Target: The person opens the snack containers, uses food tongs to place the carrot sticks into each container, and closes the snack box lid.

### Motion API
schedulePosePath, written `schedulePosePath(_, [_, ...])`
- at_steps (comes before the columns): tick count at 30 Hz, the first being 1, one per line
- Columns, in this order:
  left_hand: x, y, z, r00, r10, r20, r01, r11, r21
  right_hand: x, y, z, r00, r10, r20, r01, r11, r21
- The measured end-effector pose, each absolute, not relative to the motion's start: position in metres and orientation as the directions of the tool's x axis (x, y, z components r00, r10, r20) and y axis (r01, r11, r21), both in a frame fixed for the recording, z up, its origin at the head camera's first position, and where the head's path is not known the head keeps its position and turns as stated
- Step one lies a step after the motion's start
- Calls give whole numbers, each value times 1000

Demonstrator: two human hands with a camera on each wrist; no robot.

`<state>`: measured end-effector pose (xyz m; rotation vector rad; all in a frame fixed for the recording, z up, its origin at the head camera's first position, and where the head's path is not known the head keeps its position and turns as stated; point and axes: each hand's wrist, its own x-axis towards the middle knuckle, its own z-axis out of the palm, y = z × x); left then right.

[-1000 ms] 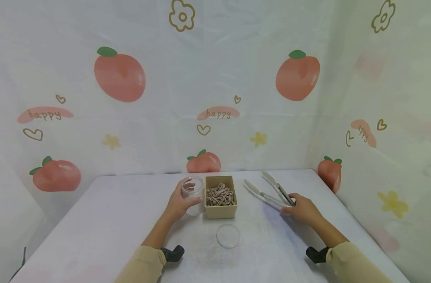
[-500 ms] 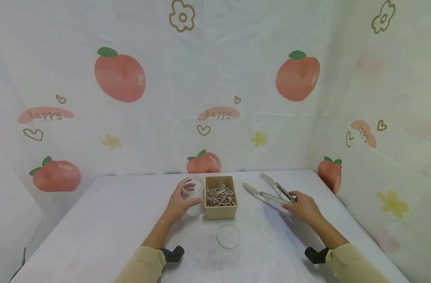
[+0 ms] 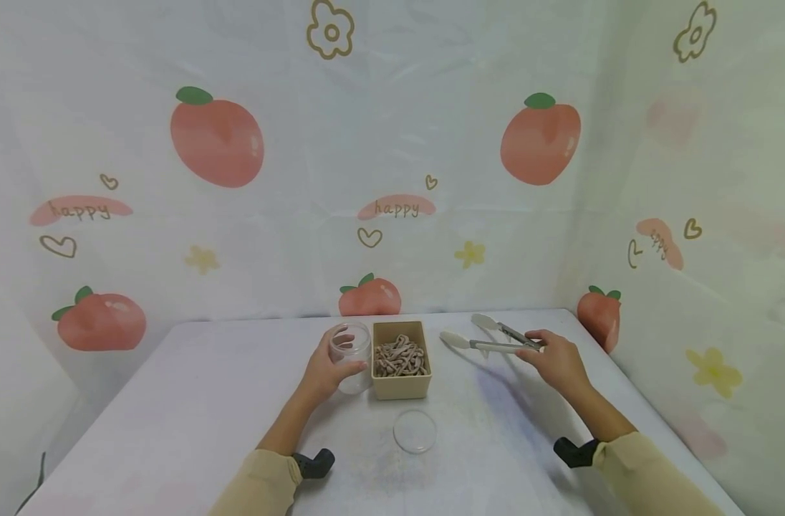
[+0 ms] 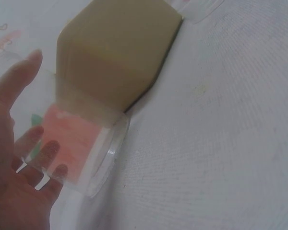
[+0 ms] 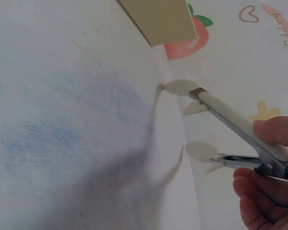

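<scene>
Head view: a box (image 3: 402,388) of brownish strips (image 3: 402,356) stands on the tabletop (image 3: 225,408). Left of the box, the left hand (image 3: 321,373) curls round an upright jar (image 3: 360,351); right of it, the right hand (image 3: 558,362) grips spread tongs (image 3: 495,347). A lid (image 3: 415,431) lies on its near side. Work looks barely begun — jar uncapped, nothing visible inside, strips in the box, tongs carrying nothing. Left wrist view: the hand clasps the clear jar beside the box. Right wrist view: tongs pinched near their hinge — tips apart from the box.
</scene>
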<state>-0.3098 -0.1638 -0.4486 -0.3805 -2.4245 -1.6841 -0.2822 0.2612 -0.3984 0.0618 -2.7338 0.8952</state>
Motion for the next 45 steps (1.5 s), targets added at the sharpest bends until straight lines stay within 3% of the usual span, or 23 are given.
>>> schedulePosePath(13, [-311,-164,-450,-952,114,283,305,323,896,-286,256,-383,-908,76,413,-203,781,-591])
schedulePosePath(26, [-310,-164,-448,-951,113,286,308,326,894,-279,248,-373,-800,135,584,-335,708,-622])
schedulePosePath(34, [-311,-164,-450,-951,115,288,310,331,891,-275,242,-361,-788,142,600,-373,665,-647])
schedulePosePath(45, [-309,-164,-448,-949,118,294,317,334,888,-266,232,-348,-803,16,596,-489,555,-673])
